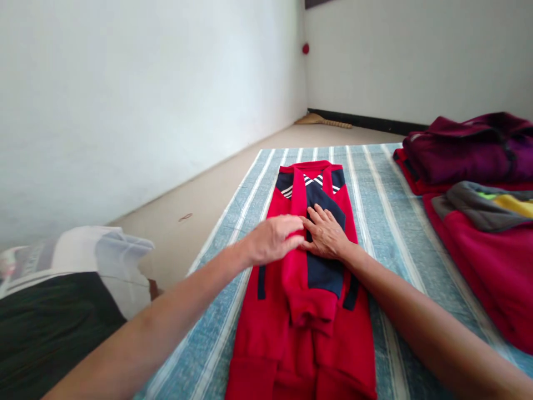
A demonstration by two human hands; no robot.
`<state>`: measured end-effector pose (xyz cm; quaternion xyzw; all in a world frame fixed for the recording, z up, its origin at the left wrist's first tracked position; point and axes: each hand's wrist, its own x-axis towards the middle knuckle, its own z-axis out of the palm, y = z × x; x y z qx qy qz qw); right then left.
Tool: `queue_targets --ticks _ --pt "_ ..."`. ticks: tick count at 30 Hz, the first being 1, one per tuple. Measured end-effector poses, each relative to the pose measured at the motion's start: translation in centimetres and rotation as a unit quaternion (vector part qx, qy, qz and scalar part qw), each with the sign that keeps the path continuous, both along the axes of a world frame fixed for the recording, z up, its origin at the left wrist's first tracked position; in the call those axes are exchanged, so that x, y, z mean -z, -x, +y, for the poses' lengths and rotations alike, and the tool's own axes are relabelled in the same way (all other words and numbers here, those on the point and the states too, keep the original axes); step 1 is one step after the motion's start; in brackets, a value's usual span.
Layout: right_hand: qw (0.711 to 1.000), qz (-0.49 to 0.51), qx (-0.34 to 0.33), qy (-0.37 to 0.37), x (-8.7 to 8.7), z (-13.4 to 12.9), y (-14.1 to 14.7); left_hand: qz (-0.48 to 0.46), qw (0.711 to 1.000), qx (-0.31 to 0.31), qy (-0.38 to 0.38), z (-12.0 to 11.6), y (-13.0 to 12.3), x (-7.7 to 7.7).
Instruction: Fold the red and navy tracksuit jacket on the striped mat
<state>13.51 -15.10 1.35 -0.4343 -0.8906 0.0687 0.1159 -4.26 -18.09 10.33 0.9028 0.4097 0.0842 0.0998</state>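
Observation:
A red jacket with navy panels and white stripes lies on a blue and white striped cloth, its sleeves folded in over the middle. My right hand rests flat on the navy part of the folded sleeve, fingers spread. Just left of it, my left hand is over the red edge of the sleeve, slightly blurred, with its fingers curved and apart and nothing held. The fingertips of both hands come close together near the jacket's centre.
Folded clothes lie at the right: a purple garment and a red one with a grey and yellow part. White and dark fabric is at the lower left. A broom lies by the far wall.

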Motion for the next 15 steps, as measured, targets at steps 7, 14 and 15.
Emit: queue_targets --ticks 7,14,15 --pt "1.000 0.017 0.008 -0.025 -1.1 -0.3 0.0 -0.008 0.999 0.040 -0.010 -12.3 -0.2 1.7" --pt "0.977 0.198 -0.067 -0.051 -2.3 -6.7 -2.2 0.016 0.990 0.031 -0.135 -13.4 -1.2 2.9" --pt "0.971 0.221 -0.079 -0.047 -2.2 -7.8 -2.5 0.020 0.989 0.032 -0.146 -13.5 -1.4 3.0"
